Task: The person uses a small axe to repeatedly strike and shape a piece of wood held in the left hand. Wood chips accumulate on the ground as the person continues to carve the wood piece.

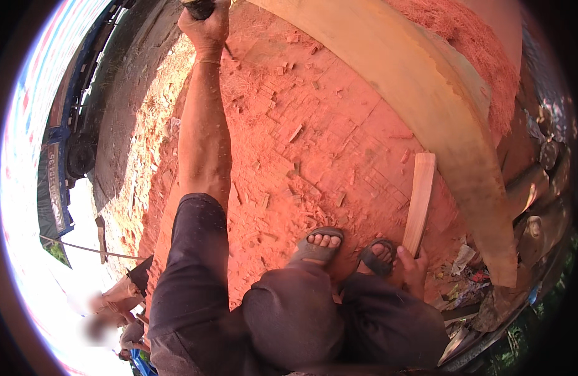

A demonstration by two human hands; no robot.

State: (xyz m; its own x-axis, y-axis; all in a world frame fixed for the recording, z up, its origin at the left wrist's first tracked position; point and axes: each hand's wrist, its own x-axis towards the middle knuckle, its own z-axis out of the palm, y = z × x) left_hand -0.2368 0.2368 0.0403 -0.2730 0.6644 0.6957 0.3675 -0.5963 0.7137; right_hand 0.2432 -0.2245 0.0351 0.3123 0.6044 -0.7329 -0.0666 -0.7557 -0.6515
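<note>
Narrow reddish-brown wooden slat (419, 203) clamped in right hand (414, 274), blackish object (200, 9) in left hand (205, 32), I'm seemingly positioning, needing steadiness next.

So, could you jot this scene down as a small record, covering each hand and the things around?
left hand: closed around a dark object, cut off by the upper edge
right hand: holds the near end of a wooden strip
board: long, pale, curving down the right side in this view
underfoot: reddish sawdust, scattered wood chips
footwear: dark sandals
far right: logs
lower left: another person, partly blurred
</note>
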